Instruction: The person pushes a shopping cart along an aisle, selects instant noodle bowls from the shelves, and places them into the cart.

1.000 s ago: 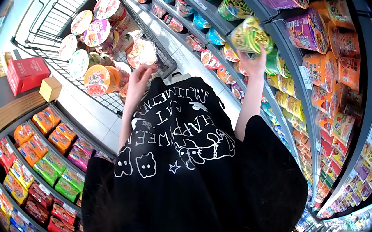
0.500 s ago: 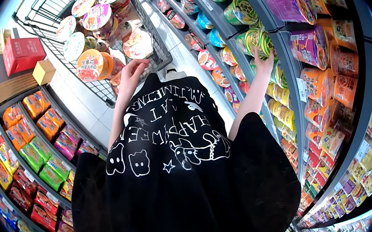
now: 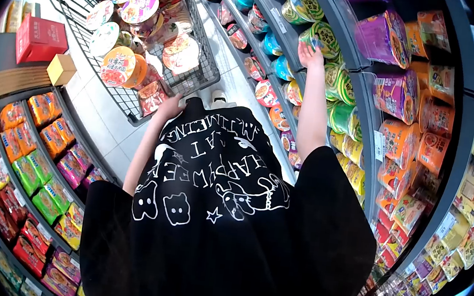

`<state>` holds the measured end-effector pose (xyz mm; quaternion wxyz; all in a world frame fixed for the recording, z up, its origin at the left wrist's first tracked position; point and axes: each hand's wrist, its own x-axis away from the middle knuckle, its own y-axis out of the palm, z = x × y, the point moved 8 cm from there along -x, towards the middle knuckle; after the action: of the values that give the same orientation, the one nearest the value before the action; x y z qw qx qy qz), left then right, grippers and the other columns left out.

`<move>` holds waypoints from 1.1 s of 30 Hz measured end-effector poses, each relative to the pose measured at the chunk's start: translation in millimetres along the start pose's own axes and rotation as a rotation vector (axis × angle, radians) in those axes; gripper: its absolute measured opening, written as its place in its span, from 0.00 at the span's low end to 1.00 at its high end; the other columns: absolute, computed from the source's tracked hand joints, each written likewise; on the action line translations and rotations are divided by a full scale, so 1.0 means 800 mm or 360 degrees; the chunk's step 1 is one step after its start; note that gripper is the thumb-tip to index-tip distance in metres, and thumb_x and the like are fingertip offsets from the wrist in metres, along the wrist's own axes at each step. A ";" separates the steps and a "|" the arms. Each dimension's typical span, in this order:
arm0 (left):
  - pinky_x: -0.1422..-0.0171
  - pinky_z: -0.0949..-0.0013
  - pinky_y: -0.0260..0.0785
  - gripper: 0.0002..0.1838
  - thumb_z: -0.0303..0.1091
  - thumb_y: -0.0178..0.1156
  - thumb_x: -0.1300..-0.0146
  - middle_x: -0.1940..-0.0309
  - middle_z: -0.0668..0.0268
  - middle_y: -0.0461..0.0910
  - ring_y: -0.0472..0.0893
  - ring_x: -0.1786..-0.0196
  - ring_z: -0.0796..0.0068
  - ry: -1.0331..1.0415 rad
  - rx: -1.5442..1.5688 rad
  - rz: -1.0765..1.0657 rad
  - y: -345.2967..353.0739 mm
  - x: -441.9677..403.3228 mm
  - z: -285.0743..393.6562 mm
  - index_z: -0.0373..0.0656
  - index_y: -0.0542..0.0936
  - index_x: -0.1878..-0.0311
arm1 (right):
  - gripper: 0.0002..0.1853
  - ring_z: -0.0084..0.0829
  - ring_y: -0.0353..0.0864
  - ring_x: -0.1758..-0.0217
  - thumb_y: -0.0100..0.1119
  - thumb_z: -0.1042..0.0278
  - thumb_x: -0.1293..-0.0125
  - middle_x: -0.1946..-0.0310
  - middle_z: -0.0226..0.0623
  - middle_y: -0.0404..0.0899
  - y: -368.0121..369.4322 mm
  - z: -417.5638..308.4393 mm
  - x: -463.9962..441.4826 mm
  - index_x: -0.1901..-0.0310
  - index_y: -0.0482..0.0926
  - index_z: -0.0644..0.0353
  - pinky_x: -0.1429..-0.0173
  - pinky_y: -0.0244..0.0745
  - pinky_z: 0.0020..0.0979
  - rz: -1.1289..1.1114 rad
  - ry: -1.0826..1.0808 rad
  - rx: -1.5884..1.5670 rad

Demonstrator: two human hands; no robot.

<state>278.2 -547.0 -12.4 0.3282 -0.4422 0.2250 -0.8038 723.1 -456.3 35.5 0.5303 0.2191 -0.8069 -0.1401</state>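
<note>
At the shelf on the right, my right hand (image 3: 310,56) has its fingers apart against the near side of a green-and-yellow instant noodle cup (image 3: 325,37). The cup stands in a row of similar green cups (image 3: 341,82). My left hand (image 3: 170,107) is curled over the near rim of a black wire shopping cart (image 3: 196,81); its fingertips are partly hidden. Inside the cart are several instant noodle cups and bowls, including an orange one (image 3: 119,67), a purple-lidded one (image 3: 140,8) and a pale bowl (image 3: 181,54).
Shelves of purple noodle tubs (image 3: 382,37) and orange noodle tubs (image 3: 398,139) curve round the right side. On the left is a rack of bagged noodles (image 3: 26,172), with a red box (image 3: 41,39) and a yellow block (image 3: 61,70) above it. Pale floor tiles (image 3: 121,150) lie between.
My right hand has shifted from the top of the green cup to its near-left side. My left hand has lowered onto the cart's near rim. The view has shifted slightly.
</note>
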 end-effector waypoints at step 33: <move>0.59 0.69 0.67 0.16 0.40 0.51 0.50 0.70 0.58 0.77 0.77 0.65 0.66 0.0131 0.0669 0.0103 -0.010 -0.001 -0.004 0.40 0.76 0.62 | 0.11 0.39 0.77 0.64 0.40 0.69 0.43 0.61 0.46 0.72 0.247 0.007 -0.014 0.59 0.64 0.61 0.65 0.73 0.35 0.0284 -0.2223 0.3961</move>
<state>273.2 -540.8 -8.8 0.4295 -0.3233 0.0796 -0.8395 681.3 -279.9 114.7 -0.4959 0.3702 -0.5040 0.6024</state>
